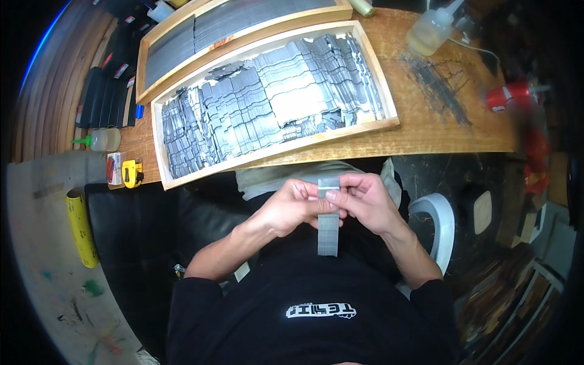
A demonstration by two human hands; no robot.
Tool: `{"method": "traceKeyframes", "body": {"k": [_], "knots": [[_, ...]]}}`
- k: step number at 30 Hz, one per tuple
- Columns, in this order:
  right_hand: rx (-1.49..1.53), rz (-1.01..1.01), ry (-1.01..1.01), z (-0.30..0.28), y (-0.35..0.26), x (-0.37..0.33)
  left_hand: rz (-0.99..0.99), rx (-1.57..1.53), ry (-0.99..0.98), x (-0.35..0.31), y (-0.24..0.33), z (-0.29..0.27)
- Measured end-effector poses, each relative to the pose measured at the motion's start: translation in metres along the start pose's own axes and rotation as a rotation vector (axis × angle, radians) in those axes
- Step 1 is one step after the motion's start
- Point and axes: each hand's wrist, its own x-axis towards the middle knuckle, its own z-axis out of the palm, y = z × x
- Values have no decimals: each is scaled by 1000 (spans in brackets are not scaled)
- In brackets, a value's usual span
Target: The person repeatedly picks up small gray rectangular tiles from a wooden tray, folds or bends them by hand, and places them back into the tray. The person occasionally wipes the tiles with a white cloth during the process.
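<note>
A narrow grey strip (328,234) with fine lines across it is held upright between my hands, in front of my dark shirt. My left hand (291,208) grips it from the left, thumb laid over its face. From the right, my right hand (370,204) pinches it near the upper part, its thumb pressing on the front. Some fingers of both hands are hidden behind the strip. Whether it is one piece or a stack of thin pieces, I cannot tell. Beyond my hands, a shallow wooden tray (274,159) holds rows of dark grey thin pieces (234,112).
Behind it lies a second wooden tray (141,76) of grey pieces. The wooden table (438,137) also bears a squeeze bottle (429,33), a red can (508,97), a green-tipped bottle (104,140) and a yellow tool (131,174). A yellow roll (81,228) lies at left.
</note>
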Motion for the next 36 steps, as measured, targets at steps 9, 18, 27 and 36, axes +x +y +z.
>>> {"method": "traceKeyframes", "body": {"k": [9,18,27,36], "knots": [[-63,-80,118,7,10,23,170,146,112,12,-10,-19],[-494,-655,-60,27,9,30,722,803,488,-32,-41,-6],[-411,-403,-221,28,6,35,741,643,547,-40,-57,-10],[-399,-387,-243,27,9,37,734,658,520,-41,-57,-12]]}}
